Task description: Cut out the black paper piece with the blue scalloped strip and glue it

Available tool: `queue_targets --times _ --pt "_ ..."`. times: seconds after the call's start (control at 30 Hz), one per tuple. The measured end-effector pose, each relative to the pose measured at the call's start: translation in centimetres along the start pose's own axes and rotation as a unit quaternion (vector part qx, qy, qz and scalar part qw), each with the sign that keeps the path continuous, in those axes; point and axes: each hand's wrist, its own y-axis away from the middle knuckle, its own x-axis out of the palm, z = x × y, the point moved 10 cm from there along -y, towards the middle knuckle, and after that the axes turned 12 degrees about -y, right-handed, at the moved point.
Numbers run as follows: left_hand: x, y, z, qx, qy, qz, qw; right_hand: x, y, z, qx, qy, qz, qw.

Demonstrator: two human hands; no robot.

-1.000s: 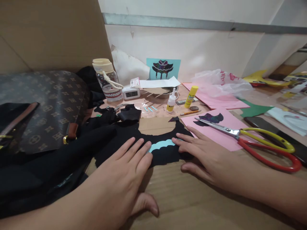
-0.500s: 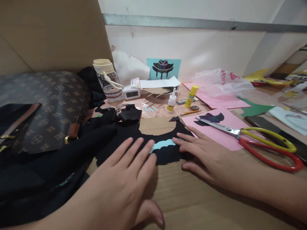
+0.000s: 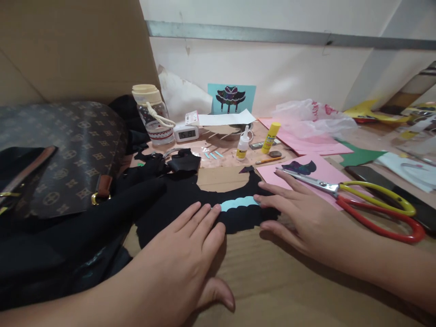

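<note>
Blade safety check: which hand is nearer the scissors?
Right. The right hand is beside the scissors; the left hand is farther left, at the blue strip's left end.

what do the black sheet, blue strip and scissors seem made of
Black sheet: probably cloth, matt; it shows little shine and its edge looks ragged, though paper is possible.
Blue strip: likely paper or thin card, matt, with a crisp scalloped edge.
Scissors: metal blades, by their grey gleam; the smooth red and yellow handles look plastic-coated or painted.
</note>
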Motion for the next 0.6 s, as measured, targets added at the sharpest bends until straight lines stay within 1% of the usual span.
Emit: queue_targets --times 0.07,0.17,0.23,0.33,0.5,0.6 --pt "0.0 -0.1 0.0 -0.001 0.001 0.000 1.000 0.1 -0.1 0.2 -0.004 -0.020 0.015 1.000" --pt "0.2 -0.1 0.1 -0.006 0.010 0.004 1.000 1.2 -0.2 0.6 -0.017 -0.084 0.072 0.994" --pt "0.3 -0.2 0.1 -0.007 0.011 0.005 1.000 1.6 -0.2 0.5 -0.008 -0.105 0.092 0.990" --pt "0.4 -0.2 0.0 -0.004 0.004 0.007 1.000 1.3 -0.2 0.0 0.007 -0.094 0.071 0.993" --pt "0.2 -0.1 -0.1 0.001 0.000 0.002 1.000 0.5 0.0 -0.1 0.000 -0.056 0.030 0.998" --pt "0.1 0.0 0.0 -0.002 0.001 -0.006 1.000 0.3 0.2 0.0 -0.011 -0.034 0.016 0.999"
